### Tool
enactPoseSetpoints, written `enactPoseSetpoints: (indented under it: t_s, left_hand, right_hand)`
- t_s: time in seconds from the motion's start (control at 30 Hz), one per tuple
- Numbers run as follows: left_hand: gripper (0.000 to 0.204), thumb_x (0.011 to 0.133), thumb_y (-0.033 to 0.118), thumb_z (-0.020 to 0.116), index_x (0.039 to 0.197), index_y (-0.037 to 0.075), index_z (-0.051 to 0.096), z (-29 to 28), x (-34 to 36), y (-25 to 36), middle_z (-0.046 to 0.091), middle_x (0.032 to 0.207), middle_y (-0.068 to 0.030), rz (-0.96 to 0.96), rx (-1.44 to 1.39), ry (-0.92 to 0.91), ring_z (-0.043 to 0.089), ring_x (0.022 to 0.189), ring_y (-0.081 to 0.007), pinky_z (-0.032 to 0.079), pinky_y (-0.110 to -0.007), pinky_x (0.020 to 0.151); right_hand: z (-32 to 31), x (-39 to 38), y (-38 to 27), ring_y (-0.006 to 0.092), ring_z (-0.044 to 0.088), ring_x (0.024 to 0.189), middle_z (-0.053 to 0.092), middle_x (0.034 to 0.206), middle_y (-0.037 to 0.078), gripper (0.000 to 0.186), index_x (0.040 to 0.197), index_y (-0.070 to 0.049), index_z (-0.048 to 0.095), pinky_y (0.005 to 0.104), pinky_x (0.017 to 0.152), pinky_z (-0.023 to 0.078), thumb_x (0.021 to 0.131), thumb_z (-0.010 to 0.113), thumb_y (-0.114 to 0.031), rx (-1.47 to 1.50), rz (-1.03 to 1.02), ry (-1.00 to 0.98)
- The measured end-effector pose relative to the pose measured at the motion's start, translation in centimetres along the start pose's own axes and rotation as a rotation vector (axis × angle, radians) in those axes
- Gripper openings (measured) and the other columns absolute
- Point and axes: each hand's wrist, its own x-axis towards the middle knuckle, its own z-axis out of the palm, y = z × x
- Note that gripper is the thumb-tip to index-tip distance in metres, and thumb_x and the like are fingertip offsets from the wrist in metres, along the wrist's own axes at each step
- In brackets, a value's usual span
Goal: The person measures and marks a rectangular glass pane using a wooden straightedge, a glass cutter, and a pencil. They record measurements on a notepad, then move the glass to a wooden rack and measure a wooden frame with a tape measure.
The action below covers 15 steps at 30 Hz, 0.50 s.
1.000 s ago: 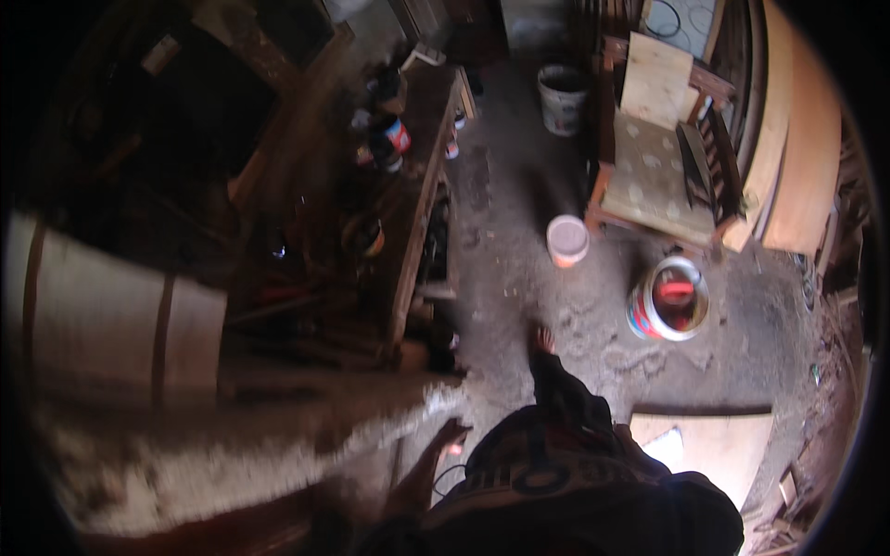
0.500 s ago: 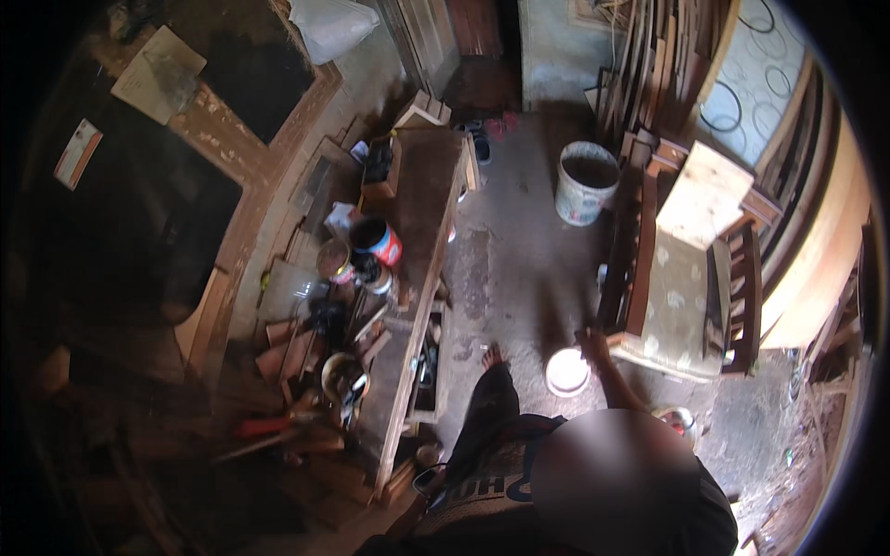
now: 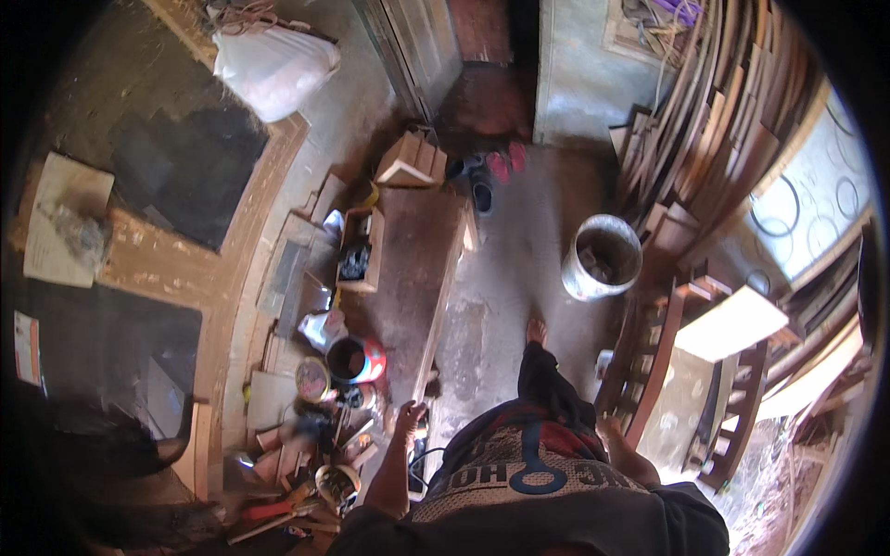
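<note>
My left hand (image 3: 409, 417) is by the long edge of the wooden workbench (image 3: 408, 232), its fingers loosely apart and nothing visible in them. Whether it touches the edge, I cannot tell. My right hand (image 3: 609, 429) is low at my right side, beside the dark wooden frame of a cushioned chair (image 3: 649, 371); its fingers are too small and dim to make out. On the bench near my left hand stand a red and blue tin (image 3: 356, 360), a round pot (image 3: 313, 379) and a white bag (image 3: 322, 329).
A speckled bucket (image 3: 603, 258) stands on the floor ahead. Long wood strips (image 3: 705, 111) lean at the right. A pale board (image 3: 731, 323) rests on the chair. Shoes (image 3: 482, 190) lie beyond the bench's far end. Tools and scraps crowd the left, including a red-handled tool (image 3: 269, 510).
My right arm has drawn back from a pale round container on the floor, which no longer shows. My left hand has come into clear view. The view has shifted, and my body is more upright.
</note>
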Motion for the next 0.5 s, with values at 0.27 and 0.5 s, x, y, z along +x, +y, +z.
enactPoseSetpoints:
  t_s: [0.27, 0.5]
  left_hand:
    - [0.062, 0.089, 0.034, 0.075, 0.137, 0.002, 0.051, 12.4, 6.9, 6.6, 0.065, 0.108, -0.0094, 0.181, 0.396, -0.271, 0.060, 0.099, -0.0162, 0.052, -0.033, 0.080]
    - [0.041, 0.097, 0.032, 0.061, 0.126, 0.002, 0.062, 17.3, 17.5, 11.2, 0.069, 0.111, -0.0093, 0.105, 0.226, -0.263, 0.061, 0.103, -0.0199, 0.048, -0.036, 0.094]
  right_hand:
    - [-2.1, 11.8, -38.2, 0.0167, 0.046, 0.044, 0.059, 0.067, 0.005, 0.024, 0.089, -0.012, 0.059, 0.0319, 0.036, 0.032, 0.093, 0.059, -0.037, 0.019, 0.088, -0.130]
    - [2.1, 21.8, -66.5, 0.0128, 0.047, 0.047, 0.067, 0.080, 0.006, 0.029, 0.098, -0.010, 0.063, 0.0291, 0.038, 0.032, 0.093, 0.063, -0.039, -0.067, -0.221, -0.108]
